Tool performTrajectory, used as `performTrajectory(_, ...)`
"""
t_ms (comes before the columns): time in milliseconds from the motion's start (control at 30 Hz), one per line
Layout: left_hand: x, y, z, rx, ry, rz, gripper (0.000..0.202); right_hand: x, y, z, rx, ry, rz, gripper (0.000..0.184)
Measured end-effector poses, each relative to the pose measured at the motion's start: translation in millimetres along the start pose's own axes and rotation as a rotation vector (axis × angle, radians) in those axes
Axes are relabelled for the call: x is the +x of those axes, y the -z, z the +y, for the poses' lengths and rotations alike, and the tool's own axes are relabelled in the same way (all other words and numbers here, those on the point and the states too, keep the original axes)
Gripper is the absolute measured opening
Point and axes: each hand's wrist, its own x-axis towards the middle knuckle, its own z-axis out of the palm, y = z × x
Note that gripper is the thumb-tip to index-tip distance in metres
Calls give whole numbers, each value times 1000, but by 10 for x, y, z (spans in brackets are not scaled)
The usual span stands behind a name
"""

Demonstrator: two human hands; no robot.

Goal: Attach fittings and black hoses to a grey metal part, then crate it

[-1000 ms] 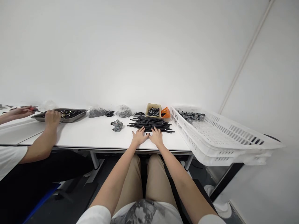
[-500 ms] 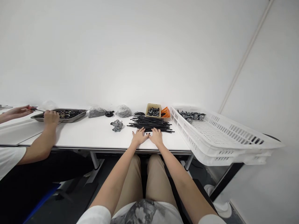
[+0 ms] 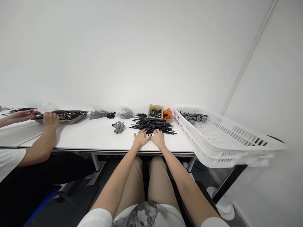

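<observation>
Head view showed a long white surface set against a plain white wall, and on its right end sat a white slotted plastic crate, reaching past the edge and holding a small heap of grey and black parts in its far corner. At the left, a co-worker's hand rested at the near rim of a metal tray filled with dark pieces. In the middle lay a pile of black rods, stacked lengthwise across the surface just in front of the person. Behind the pile stood a beige box of dark parts with an orange basket beside it, and two clear bags of small grey items lay further left. A grey clump of parts sat alone, left of the rods. The left hand and right hand lay palm down, side by side at the near edge of the pile, fingers spread flat and gripping nothing, their tips touching the nearest rods.
</observation>
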Motion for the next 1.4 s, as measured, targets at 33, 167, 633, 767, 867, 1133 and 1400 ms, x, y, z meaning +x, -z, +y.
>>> performTrajectory(33,-1,0,0,-1,-1,0,49,0,4,0,-1,5,3,33)
performTrajectory(167,1,-3,-3,-4,-8,2,48,1,22,0,1,26,8,31)
performTrajectory(633,3,-15,-3,-48,-12,16,50,21,3,0,27,-23,-28,40)
performTrajectory(767,-16,-14,-3,-89,-22,37,50,25,1,-4,37,-42,-57,45)
performTrajectory(867,-39,-11,-10,-134,-46,77,47,18,7,-6,46,-49,-74,48)
performTrajectory(1133,-65,128,-203,-285,-65,271,31,-11,33,-34,68,-54,-58,57)
performTrajectory(1400,-331,702,-1258,-188,305,411,40,86,95,-5,113,-15,-27,35)
